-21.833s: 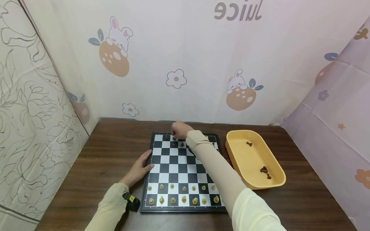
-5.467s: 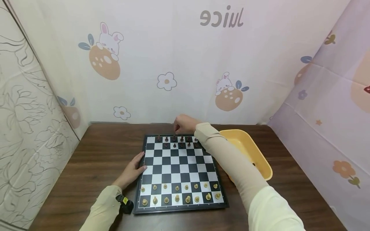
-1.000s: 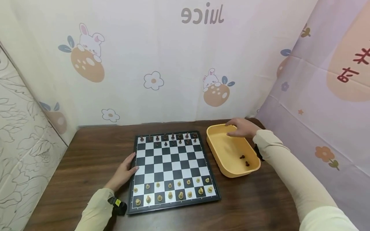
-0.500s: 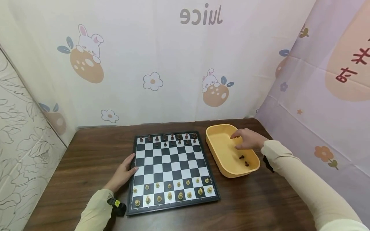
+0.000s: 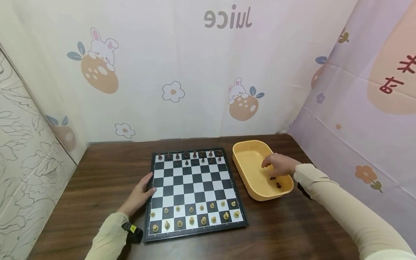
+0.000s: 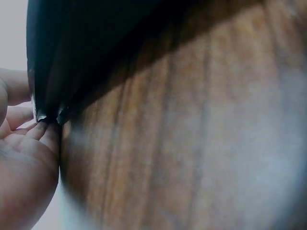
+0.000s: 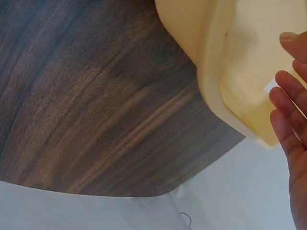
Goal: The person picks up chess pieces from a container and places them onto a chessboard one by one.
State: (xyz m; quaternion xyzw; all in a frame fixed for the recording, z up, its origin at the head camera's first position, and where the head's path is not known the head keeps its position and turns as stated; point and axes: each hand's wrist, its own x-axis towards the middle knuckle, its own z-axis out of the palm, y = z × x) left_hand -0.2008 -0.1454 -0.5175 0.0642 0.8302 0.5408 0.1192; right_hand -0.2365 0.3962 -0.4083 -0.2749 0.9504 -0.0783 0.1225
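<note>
A black-and-white chessboard (image 5: 192, 187) lies on the table. My left hand (image 5: 138, 195) grips its left edge, thumb over the top face and fingers along the side; in the left wrist view, the fingers (image 6: 41, 129) meet the board's dark edge. To the right of the board, my right hand (image 5: 280, 165) hangs over a yellow tray (image 5: 247, 172), fingers bent downward, close above a dark chess piece (image 5: 272, 178). Another dark piece (image 5: 278, 185) lies nearer the tray's front end. In the right wrist view, the thumb stands apart from loosely bent fingers (image 7: 283, 100) with nothing between them.
Dark brown pieces (image 5: 194, 154) stand in two rows at the board's far end, the nearer row starting on the third file from the left. Pale yellow pieces (image 5: 203, 220) fill two near rows. Patterned curtains hang behind and beside the brown table (image 5: 107, 173).
My right hand has come from the tray's far right rim down toward the near end, over the dark pieces there. The left hand keeps its place on the board.
</note>
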